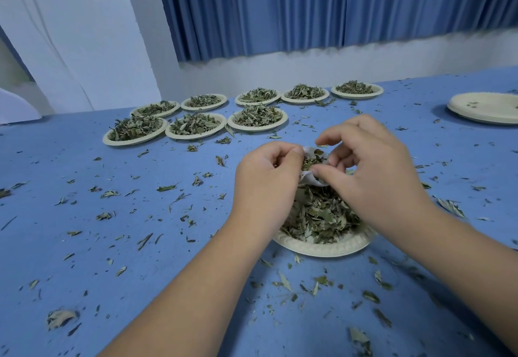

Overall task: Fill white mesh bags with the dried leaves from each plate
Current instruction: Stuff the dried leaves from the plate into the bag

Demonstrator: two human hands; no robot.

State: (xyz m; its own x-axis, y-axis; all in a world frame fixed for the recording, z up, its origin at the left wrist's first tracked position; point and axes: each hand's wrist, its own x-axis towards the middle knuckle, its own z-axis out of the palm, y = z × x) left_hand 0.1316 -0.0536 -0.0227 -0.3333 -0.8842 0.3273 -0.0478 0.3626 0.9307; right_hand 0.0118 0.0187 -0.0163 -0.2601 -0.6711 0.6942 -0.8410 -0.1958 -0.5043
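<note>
Left grip [269,171] is clenched on the left side of the white mesh bag [309,177], fingers curled over the fabric. Right grip [372,166] is closed on the bag's right side, thumb pressed to the white edge, forefinger hooked over the top. The bag is held up between the two grips, mouth open, and green-brown leaves are seen packed inside it.

Directly beneath, a pale plate [322,248] is set on the blue tabletop [112,244], heaped with dried leaves [322,216]. Its far half is hidden by the grips and the bag.

Leaf scraps [166,188] are scattered across the tabletop on every side.

Farther back, eight filled plates [195,132] are laid out in two rows: three nearer, five behind them, each piled with leaves, some rims touching.

Well apart at the right edge, a stack of bare plates [485,115] is seen, with a few crumbs on top.

Behind it all, a white wall [364,59] is topped by a pleated blue curtain [308,6].
</note>
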